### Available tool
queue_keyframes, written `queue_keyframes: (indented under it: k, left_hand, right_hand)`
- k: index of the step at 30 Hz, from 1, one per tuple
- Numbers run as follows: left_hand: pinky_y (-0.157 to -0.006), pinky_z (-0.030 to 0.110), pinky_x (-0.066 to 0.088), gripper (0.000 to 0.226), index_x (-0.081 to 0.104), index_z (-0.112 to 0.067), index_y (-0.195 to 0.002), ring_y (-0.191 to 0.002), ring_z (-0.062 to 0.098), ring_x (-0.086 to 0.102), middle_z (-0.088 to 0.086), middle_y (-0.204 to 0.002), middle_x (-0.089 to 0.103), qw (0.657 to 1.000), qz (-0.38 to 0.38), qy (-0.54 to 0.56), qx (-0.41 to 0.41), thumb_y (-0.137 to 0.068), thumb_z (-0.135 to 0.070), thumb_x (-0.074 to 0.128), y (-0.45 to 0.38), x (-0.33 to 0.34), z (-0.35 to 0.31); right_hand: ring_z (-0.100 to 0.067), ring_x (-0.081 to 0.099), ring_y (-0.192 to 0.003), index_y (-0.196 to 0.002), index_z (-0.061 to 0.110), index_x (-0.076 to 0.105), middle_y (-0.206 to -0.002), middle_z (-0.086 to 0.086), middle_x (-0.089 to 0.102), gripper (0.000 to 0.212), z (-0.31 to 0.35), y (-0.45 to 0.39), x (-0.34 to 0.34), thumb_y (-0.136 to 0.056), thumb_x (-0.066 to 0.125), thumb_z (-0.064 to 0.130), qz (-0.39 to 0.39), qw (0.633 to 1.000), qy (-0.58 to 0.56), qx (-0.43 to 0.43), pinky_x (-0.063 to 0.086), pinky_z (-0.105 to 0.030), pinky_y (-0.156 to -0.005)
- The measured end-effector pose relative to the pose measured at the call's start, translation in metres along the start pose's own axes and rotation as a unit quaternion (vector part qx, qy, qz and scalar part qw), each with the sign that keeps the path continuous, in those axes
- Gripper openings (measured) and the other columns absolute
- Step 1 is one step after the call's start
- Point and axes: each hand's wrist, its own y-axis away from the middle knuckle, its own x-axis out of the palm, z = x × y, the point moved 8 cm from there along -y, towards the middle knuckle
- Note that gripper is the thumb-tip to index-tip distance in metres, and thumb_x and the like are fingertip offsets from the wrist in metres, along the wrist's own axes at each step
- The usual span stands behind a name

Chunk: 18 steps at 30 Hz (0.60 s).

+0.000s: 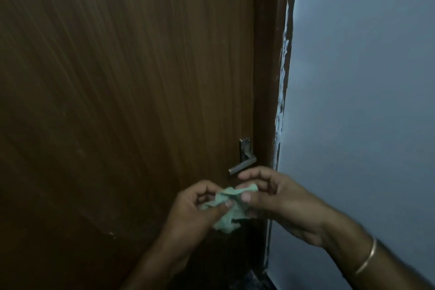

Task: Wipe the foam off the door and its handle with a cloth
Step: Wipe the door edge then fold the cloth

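Both hands, the left hand (200,205) and right hand (280,200), pinched a crumpled pale-green cloth (229,209) at six o'clock below the brushed-metal lever handle (242,167) on the dark brown wooden door (117,101); so loose a wad risked slipping or smearing foam.

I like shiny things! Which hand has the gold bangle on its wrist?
The right hand: a thin gold bangle circles its wrist. The left hand's wrist is bare.

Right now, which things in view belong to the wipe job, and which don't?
Job: green cloth, held by left hand and right hand; door; handle.
Not job: blue wall; bangle on the right wrist.
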Motion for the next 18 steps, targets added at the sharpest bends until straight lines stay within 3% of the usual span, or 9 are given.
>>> queue_keyframes:
  k: [2, 3, 6, 8, 10, 14, 16, 18]
  left_hand:
    - [-0.066, 0.03, 0.06, 0.015, 0.072, -0.029, -0.091, -0.086, 0.017, 0.075, 0.0, -0.096, 0.076, 0.999, -0.047, -0.019, 0.019, -0.078, -0.028, 0.078, -0.018, -0.01, -0.016]
    - [-0.064, 0.027, 0.059, 0.015, 0.07, -0.028, -0.094, -0.084, 0.015, 0.075, 0.0, -0.095, 0.076, 0.997, -0.072, -0.022, 0.021, -0.081, -0.027, 0.077, -0.028, -0.016, -0.022]
    - [-0.071, 0.033, 0.06, 0.015, 0.064, -0.022, -0.105, -0.088, 0.018, 0.072, 0.004, -0.099, 0.072, 0.988, -0.151, 0.014, -0.016, -0.091, -0.026, 0.068, -0.05, -0.034, -0.023]
    - [-0.078, 0.036, 0.059, 0.014, 0.062, -0.025, -0.108, -0.093, 0.019, 0.07, 0.002, -0.103, 0.069, 0.984, -0.174, 0.007, -0.037, -0.094, -0.027, 0.064, -0.054, -0.044, -0.017]
    - [-0.081, 0.038, 0.059, 0.012, 0.064, -0.027, -0.107, -0.094, 0.019, 0.07, 0.001, -0.102, 0.07, 0.985, -0.166, -0.009, -0.056, -0.095, -0.025, 0.062, -0.048, -0.049, -0.007]
    - [-0.085, 0.042, 0.056, 0.012, 0.068, -0.024, -0.103, -0.094, 0.02, 0.071, 0.003, -0.099, 0.073, 0.985, -0.142, -0.022, -0.096, -0.096, -0.021, 0.06, -0.033, -0.058, 0.014]
    - [-0.082, 0.04, 0.055, 0.012, 0.069, -0.019, -0.102, -0.092, 0.021, 0.071, 0.006, -0.097, 0.074, 0.982, -0.156, -0.011, -0.111, -0.096, -0.017, 0.059, -0.029, -0.069, 0.02]
    - [-0.077, 0.037, 0.054, 0.012, 0.069, -0.016, -0.101, -0.089, 0.021, 0.071, 0.008, -0.095, 0.074, 0.978, -0.181, 0.0, -0.1, -0.096, -0.014, 0.059, -0.028, -0.081, 0.02]
  right_hand:
    - [-0.03, 0.068, -0.109, -0.117, 0.015, 0.066, -0.116, -0.013, 0.071, 0.038, -0.013, -0.015, 0.003, -0.082, 0.078, 0.017, 0.026, 0.998, -0.024, 0.044, 0.059, -0.04, -0.086]
    - [-0.029, 0.069, -0.107, -0.118, 0.014, 0.067, -0.115, -0.014, 0.071, 0.033, -0.014, -0.025, -0.001, -0.085, 0.074, 0.016, 0.003, 0.998, -0.043, 0.044, 0.06, -0.037, -0.083]
    - [-0.025, 0.074, -0.094, -0.112, 0.015, 0.067, -0.104, -0.009, 0.075, 0.02, 0.011, -0.061, -0.039, -0.093, 0.063, 0.012, -0.206, 0.971, -0.112, -0.041, 0.062, -0.034, -0.075]
    - [-0.02, 0.072, -0.088, -0.095, 0.021, 0.066, -0.099, -0.003, 0.073, 0.01, 0.057, -0.073, -0.069, -0.093, 0.061, 0.013, -0.395, 0.906, 0.006, -0.151, 0.058, -0.017, -0.065]
    - [-0.013, 0.064, -0.095, -0.093, 0.024, 0.06, -0.109, 0.003, 0.064, 0.013, 0.103, -0.091, -0.074, -0.091, 0.062, 0.012, -0.485, 0.833, 0.142, -0.224, 0.044, -0.002, -0.055]
    - [-0.014, 0.054, -0.113, -0.114, 0.009, 0.061, -0.123, -0.006, 0.057, 0.021, 0.141, -0.151, -0.066, -0.094, 0.055, 0.004, -0.484, 0.787, 0.248, -0.291, 0.039, -0.002, -0.083]
    - [-0.009, 0.05, -0.108, -0.113, 0.009, 0.06, -0.119, -0.005, 0.057, 0.021, 0.142, -0.166, -0.049, -0.094, 0.053, 0.004, -0.471, 0.77, 0.293, -0.315, 0.037, -0.006, -0.086]
    - [-0.007, 0.049, -0.101, -0.108, 0.009, 0.061, -0.111, -0.003, 0.058, 0.021, 0.137, -0.174, -0.024, -0.09, 0.053, 0.001, -0.403, 0.77, 0.332, -0.367, 0.038, -0.01, -0.084]
